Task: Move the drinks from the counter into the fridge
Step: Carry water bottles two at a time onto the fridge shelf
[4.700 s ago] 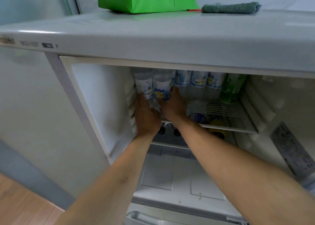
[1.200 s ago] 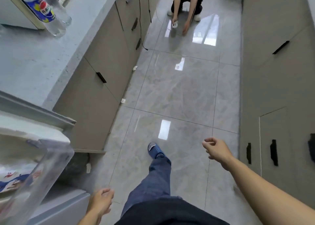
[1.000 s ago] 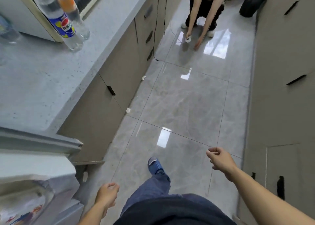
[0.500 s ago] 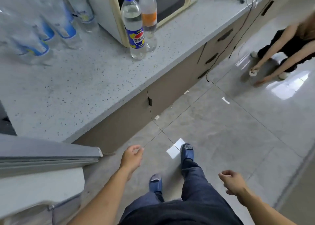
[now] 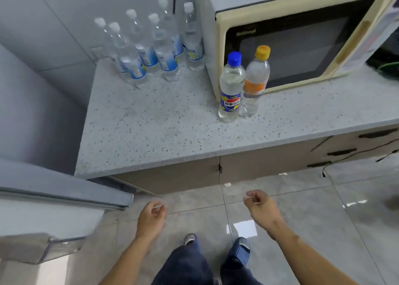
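Both hands, left (image 5: pixel 151 216) and right (image 5: pixel 260 207), hang loosely curled and empty; the full water bottles (image 5: pixel 151 54) on the counter (image 5: pixel 151 129) look heavy, smooth-sided, best gripped mid-body.

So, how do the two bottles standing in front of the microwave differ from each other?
The blue-capped bottle has a blue cap and a blue and yellow label with a round logo; the orange-capped bottle has an orange cap and a plain orange label. The blue-capped bottle stands on the left, slightly nearer the counter edge. Both are clear, upright, capped, side by side before the microwave.
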A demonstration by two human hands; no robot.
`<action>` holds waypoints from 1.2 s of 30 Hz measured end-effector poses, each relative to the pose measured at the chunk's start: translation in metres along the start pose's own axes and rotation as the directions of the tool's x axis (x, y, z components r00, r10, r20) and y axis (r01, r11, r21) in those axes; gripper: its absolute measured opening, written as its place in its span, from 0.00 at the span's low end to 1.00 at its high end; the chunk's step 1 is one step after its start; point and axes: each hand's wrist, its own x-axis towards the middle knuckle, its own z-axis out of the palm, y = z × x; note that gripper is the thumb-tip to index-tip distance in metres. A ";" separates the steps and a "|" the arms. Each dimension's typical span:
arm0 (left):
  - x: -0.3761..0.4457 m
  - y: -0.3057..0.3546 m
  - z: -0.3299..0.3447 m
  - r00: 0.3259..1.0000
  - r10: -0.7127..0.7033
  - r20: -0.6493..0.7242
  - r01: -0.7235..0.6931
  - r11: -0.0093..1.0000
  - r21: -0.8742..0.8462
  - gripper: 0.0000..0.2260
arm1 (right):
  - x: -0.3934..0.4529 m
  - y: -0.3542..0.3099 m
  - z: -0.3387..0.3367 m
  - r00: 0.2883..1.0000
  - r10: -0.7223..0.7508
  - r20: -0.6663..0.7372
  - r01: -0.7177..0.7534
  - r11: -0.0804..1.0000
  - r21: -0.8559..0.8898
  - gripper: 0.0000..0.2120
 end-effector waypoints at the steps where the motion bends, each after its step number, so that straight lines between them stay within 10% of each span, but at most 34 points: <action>1: -0.001 0.011 0.000 0.999 0.032 -0.024 -0.032 0.999 -0.022 0.06 | 0.004 -0.022 0.002 0.998 -0.056 0.014 0.056 0.998 -0.013 0.03; 13: 0.058 0.200 -0.030 0.931 0.238 -0.276 -0.331 0.868 -0.370 0.09 | 0.057 -0.256 0.060 0.857 -0.506 0.097 0.505 0.862 0.036 0.11; 22: 0.121 0.288 -0.052 0.880 0.058 -0.471 -0.331 0.787 -0.521 0.14 | 0.128 -0.403 0.096 0.835 -0.544 -0.084 0.551 0.826 0.118 0.24; 36: 0.232 0.437 -0.104 0.730 0.363 -0.579 -0.365 0.923 0.120 0.22 | 0.202 -0.523 0.109 0.769 -0.630 -0.104 0.639 0.754 0.153 0.17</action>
